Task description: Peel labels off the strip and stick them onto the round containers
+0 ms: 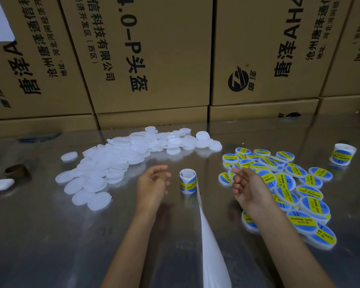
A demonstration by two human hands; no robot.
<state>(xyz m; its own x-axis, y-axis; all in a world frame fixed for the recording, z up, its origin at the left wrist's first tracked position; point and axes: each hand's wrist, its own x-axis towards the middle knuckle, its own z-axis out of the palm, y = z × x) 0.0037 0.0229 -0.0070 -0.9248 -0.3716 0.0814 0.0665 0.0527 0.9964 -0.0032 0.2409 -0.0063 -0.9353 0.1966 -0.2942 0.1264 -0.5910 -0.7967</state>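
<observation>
Head view shows the left hand [153, 185] hovering just left of the label roll [188, 181], fingers loosely curled and holding nothing. The right hand [250, 189] hangs palm-in to the right of the roll, fingers relaxed and empty, its knuckles over the near edge of the labelled containers [295, 196].

The roll stands upright on the tabletop [50, 235] between the two hands, a small loose coil of glossy blue-and-yellow stickers. From it a white backing strip [208, 246], bare of labels, trails toward the near edge. I judge the roll very light and easy to tip or unwind, so it wants steadying at its side while a label's edge is lifted. The stickers look thin, floppy and prone to folding onto themselves.

Left and far lies a heap of plain containers [116, 161]: flat, round, translucent white plastic discs, likely light, stiff and slippery on the shiny reflective metal; best pinched at the rim.

Another label roll [343, 153] stands far right. Printed cardboard boxes [154, 59] wall off the far side.
</observation>
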